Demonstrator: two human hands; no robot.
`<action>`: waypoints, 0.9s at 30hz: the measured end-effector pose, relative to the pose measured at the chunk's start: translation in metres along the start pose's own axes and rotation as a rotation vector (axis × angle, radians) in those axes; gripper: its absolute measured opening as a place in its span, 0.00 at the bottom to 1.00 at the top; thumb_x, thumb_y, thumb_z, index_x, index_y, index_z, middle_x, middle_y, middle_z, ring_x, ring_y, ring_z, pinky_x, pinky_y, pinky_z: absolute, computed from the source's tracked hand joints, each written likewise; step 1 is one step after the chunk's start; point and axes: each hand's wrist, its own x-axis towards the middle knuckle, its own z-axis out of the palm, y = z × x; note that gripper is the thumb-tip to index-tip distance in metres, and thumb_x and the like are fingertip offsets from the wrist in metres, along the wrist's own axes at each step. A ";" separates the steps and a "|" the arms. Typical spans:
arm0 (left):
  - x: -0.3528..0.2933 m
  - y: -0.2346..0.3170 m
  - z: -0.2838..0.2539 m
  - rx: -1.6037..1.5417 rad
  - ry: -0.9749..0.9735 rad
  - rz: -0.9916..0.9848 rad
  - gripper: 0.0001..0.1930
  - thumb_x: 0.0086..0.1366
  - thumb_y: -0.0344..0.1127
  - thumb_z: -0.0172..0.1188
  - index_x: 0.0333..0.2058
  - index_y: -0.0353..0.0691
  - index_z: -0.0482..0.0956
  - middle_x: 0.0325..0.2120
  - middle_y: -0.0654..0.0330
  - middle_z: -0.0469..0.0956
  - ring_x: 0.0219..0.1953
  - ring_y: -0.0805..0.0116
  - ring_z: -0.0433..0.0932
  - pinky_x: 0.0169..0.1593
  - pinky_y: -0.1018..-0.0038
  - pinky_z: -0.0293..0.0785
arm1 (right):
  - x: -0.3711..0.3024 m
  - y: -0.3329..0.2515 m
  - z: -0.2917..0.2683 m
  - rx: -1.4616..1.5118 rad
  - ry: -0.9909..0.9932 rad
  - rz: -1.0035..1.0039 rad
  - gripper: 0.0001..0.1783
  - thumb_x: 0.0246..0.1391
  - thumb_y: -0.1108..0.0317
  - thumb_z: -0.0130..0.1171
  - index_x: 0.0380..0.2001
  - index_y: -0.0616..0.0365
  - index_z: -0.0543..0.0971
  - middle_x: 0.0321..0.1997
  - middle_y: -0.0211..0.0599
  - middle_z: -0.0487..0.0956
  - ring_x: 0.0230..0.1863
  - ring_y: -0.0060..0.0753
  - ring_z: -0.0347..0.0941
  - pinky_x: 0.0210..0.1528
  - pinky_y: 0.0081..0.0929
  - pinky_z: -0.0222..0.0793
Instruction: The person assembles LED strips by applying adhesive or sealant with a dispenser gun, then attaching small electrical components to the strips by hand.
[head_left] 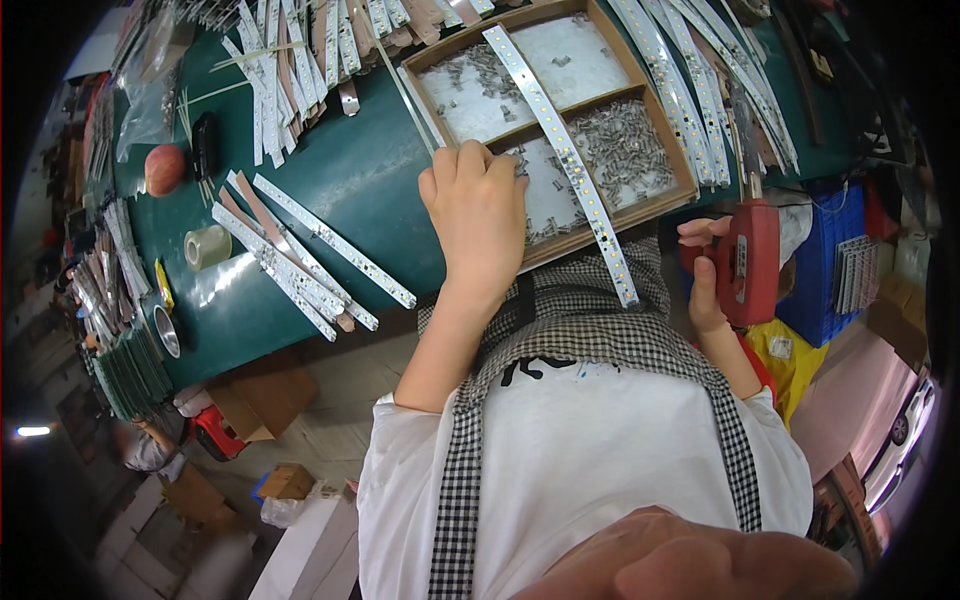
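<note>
My left hand [475, 205] is over the near left side of a wooden tray [672, 160], its fingers curled down into a compartment; anything between the fingertips is hidden. Several compartments hold loose small metal pieces [625, 150] that look like screws or rivets. A narrow white LED strip [570, 160] lies slantwise across the tray, its near end jutting past the rim toward my apron. On the right, my right hand [706, 285] is closed round a red hand-held power tool [755, 262], whose metal nose points away from me.
Loose LED strips [290, 255] lie left of the tray on the green table [340, 180], with bundles [690, 90] farther right. An apple [164, 170], a tape roll [207, 247] and a black tool [204, 145] are at the left. A blue crate [825, 270] stands at the right.
</note>
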 end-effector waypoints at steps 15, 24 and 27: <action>0.002 -0.004 0.004 -0.012 0.021 0.078 0.06 0.47 0.30 0.61 0.26 0.39 0.76 0.28 0.60 0.72 0.35 0.61 0.68 0.40 0.66 0.59 | -0.002 0.003 -0.003 0.073 0.037 0.012 0.20 0.51 0.71 0.53 0.46 0.63 0.61 0.39 0.39 0.68 0.39 0.32 0.72 0.37 0.24 0.69; 0.000 0.009 0.015 -0.177 -0.161 0.086 0.07 0.47 0.28 0.60 0.28 0.37 0.75 0.27 0.56 0.72 0.32 0.57 0.68 0.36 0.65 0.64 | -0.002 0.000 -0.002 0.065 0.026 0.028 0.19 0.51 0.71 0.53 0.45 0.62 0.61 0.39 0.37 0.68 0.38 0.31 0.72 0.37 0.24 0.68; -0.001 0.006 0.017 -0.201 -0.152 0.098 0.07 0.48 0.27 0.59 0.28 0.35 0.75 0.25 0.55 0.72 0.31 0.56 0.70 0.36 0.65 0.67 | -0.003 -0.001 -0.002 0.082 0.038 0.027 0.19 0.51 0.70 0.52 0.45 0.62 0.61 0.39 0.37 0.68 0.38 0.31 0.72 0.38 0.24 0.68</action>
